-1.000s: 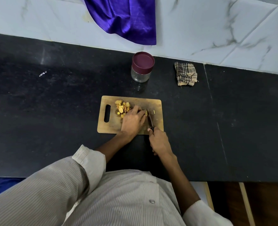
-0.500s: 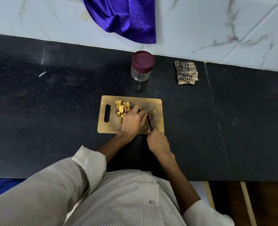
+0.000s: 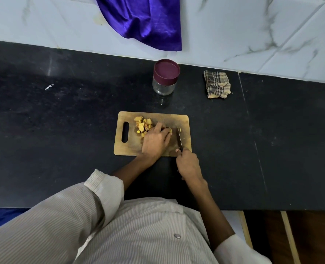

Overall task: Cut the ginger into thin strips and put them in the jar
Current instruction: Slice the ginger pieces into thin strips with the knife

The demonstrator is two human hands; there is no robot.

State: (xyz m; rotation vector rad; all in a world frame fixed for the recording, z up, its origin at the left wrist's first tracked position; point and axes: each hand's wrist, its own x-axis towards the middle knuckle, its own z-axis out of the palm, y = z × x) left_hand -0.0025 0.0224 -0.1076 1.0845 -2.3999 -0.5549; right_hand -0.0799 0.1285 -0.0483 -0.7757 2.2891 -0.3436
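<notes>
While the left hand (image 3: 156,140) pins ginger (image 3: 169,130) under curled fingers, the right hand (image 3: 188,164) grips the knife (image 3: 179,138).

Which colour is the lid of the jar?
The lid is dark maroon, seen in the head view.

Cutting board (image 3: 184,121) central on counter (image 3: 62,130) — ginger pieces (image 3: 143,124) at its left-rear, knife (image 3: 180,138) right. Jar (image 3: 165,77) behind board; folded cloth (image 3: 217,84) right of jar.

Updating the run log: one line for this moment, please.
stage: slicing | left hand: holds ginger piece on cutting board | right hand: grips knife | jar: lidded
</notes>
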